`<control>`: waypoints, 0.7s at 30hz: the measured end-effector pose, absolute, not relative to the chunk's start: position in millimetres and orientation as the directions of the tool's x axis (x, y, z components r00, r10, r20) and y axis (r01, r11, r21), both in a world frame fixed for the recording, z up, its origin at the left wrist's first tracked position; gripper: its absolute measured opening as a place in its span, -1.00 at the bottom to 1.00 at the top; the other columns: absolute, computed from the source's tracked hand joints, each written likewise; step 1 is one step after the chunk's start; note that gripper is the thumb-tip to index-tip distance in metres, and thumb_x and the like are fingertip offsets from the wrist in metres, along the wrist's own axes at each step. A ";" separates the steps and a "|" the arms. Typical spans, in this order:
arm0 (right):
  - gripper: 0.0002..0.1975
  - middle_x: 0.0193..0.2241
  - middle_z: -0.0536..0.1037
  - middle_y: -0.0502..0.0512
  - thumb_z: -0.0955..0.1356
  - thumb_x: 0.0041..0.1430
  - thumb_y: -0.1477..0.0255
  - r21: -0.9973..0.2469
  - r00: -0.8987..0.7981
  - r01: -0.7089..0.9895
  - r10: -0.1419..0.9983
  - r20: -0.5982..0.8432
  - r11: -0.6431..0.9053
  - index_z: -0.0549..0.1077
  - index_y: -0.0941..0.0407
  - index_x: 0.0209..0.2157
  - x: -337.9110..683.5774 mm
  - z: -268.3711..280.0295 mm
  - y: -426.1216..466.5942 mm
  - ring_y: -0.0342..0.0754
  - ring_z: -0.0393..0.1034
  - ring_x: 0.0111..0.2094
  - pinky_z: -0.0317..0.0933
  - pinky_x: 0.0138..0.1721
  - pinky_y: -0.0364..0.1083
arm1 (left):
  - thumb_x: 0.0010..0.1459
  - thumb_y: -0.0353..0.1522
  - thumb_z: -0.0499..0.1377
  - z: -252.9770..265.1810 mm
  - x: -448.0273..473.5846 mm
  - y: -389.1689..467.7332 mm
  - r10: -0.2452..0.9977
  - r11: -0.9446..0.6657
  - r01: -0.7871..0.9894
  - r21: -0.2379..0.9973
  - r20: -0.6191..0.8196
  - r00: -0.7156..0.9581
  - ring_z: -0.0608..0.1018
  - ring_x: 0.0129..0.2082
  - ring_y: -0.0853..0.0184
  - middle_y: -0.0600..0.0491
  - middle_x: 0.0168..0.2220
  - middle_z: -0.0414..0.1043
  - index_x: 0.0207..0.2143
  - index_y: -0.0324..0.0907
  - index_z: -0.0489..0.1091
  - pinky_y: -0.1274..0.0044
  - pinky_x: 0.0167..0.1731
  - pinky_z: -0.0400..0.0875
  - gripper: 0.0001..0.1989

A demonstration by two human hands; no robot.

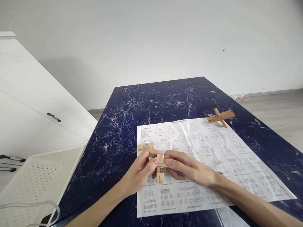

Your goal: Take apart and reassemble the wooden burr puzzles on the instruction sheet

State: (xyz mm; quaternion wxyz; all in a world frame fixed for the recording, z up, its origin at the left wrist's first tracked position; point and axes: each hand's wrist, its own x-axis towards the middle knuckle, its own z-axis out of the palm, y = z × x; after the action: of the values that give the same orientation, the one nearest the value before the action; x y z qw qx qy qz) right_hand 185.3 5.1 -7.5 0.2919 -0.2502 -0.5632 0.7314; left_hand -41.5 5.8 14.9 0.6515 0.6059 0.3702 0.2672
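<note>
Both hands are at work on one thing: the left hand (144, 165) and the right hand (186, 165) pinch the joined wooden blocks (162, 164) from either side, thumbs on top and fingers curled behind, over the near left part of a printed paper sheet (205, 153) spread on the dark blue counter (144, 105). For good handling, it seems best to keep both thumbs level, press evenly along the grain, and not force or twist a bar that binds. A notched wooden piece (150, 145) lies just beyond the left fingers, so the wrist should stay clear of it. As for writing, the lower block bears a single dark stroke; the crossed wooden pieces (223, 116) at the sheet's far corner carry a mark perhaps like a 3. The sheet's heading and small captions accompany line diagrams, too fine to read here; no brand can be made out.
</note>
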 end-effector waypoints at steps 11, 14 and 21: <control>-0.56 -0.52 0.21 -0.14 0.25 0.51 0.03 -0.992 -0.670 -0.061 0.741 -0.044 -0.113 0.30 0.09 -0.30 185.3 -3.9 1.9 -0.20 -0.01 -0.53 -0.06 -0.49 -0.12 | 0.46 -0.04 0.07 10.8 -43.3 6.1 0.801 0.098 0.085 0.992 -0.129 0.585 0.32 -0.40 0.37 0.14 -0.38 0.26 -0.03 -0.12 0.37 0.50 -0.34 0.27 -0.65; -0.56 -0.52 0.20 -0.14 0.25 0.51 0.02 -0.992 -0.666 -0.062 0.745 -0.039 -0.107 0.29 0.09 -0.31 182.9 -4.9 1.5 -0.19 -0.01 -0.53 -0.06 -0.48 -0.11 | 0.46 -0.05 0.08 9.2 -43.9 6.1 0.808 0.104 0.063 0.993 -0.122 0.577 0.29 -0.42 0.38 0.15 -0.40 0.23 -0.04 -0.11 0.38 0.50 -0.35 0.25 -0.66; -0.53 -0.52 0.15 -0.16 0.28 0.45 -0.05 -0.964 -0.682 -0.140 0.728 -0.071 -0.226 0.25 0.06 -0.32 179.8 -8.7 1.0 -0.19 -0.05 -0.54 -0.08 -0.52 -0.13 | 0.48 -0.04 0.04 10.9 -42.7 4.6 0.815 0.099 0.077 0.992 -0.125 0.566 0.33 -0.41 0.35 0.12 -0.39 0.26 -0.04 -0.10 0.41 0.48 -0.33 0.31 -0.64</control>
State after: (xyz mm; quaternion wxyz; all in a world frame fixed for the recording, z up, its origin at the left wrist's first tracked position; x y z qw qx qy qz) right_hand 179.8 1.0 -8.7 0.2949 -0.2682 -0.5477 0.7356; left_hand -42.7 4.6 10.9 0.6438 0.6071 0.3671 0.2867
